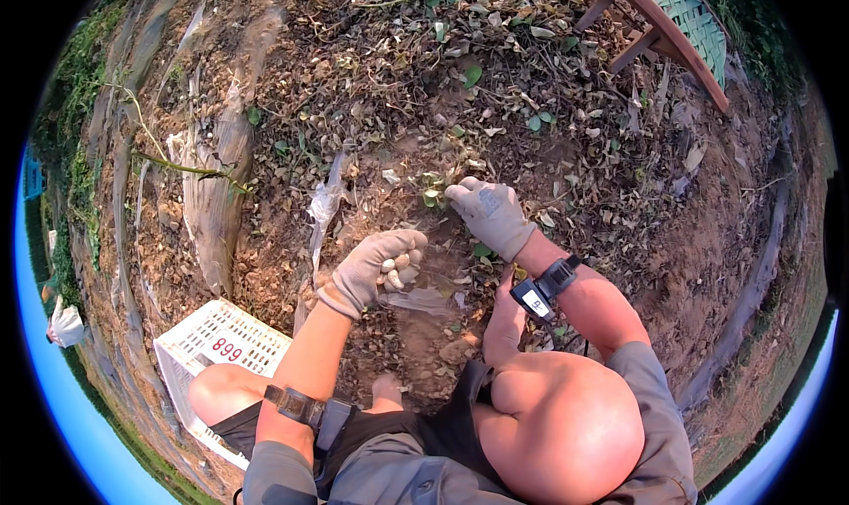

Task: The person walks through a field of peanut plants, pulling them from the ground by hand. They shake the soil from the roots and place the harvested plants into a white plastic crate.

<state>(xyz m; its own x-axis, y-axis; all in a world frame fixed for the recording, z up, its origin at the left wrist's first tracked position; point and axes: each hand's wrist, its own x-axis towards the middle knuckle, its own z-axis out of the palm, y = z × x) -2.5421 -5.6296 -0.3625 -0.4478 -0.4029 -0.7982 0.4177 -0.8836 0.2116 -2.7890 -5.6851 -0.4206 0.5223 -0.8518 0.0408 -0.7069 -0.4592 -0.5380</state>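
My left hand (376, 268), in a light work glove, is turned palm up and curled around several pale peanut pods (400, 269). Ahead of it and to the right, my gloved right hand (492, 213) reaches down to the littered soil. Its fingers are drawn together beside a small clump of yellow-green leaves (432, 192). Whatever those fingertips may hold is hidden.
A white slotted plastic crate (232, 315) stands by my left knee. At the upper right is a wooden-framed seat with green webbing (676, 14). Torn plastic film (325, 202) and dry leaves lie on the soil. Another person (66, 324) is far left.
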